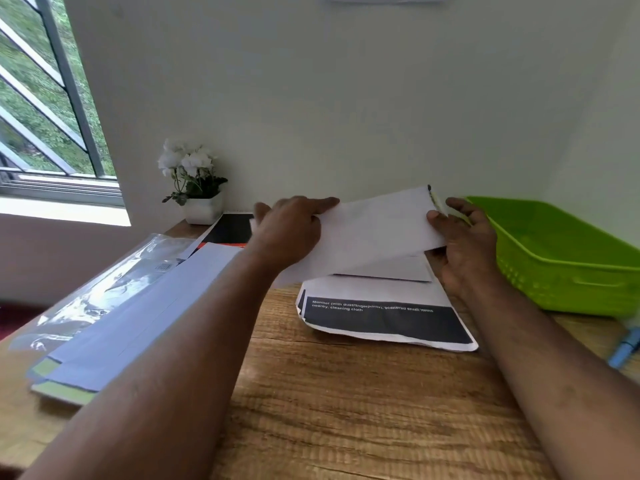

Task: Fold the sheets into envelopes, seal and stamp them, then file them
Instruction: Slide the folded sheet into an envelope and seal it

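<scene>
I hold a white envelope (374, 230) in the air above the wooden table (346, 410), tilted up to the right. My left hand (291, 230) grips its left end, fingers on top. My right hand (460, 237) pinches its right end, thumb on the front, beside the open flap. Under it lie a folded white sheet (384, 271) and a stack of printed sheets with a black band (388, 320). A pile of blank envelopes (138, 313) lies at the left under my left forearm.
A green plastic basket (568, 258) stands at the right, close to my right hand. A potted white flower (197, 188) sits at the back left by the window. A clear plastic sleeve (97, 292) lies far left. A blue object (627, 348) lies at the right edge.
</scene>
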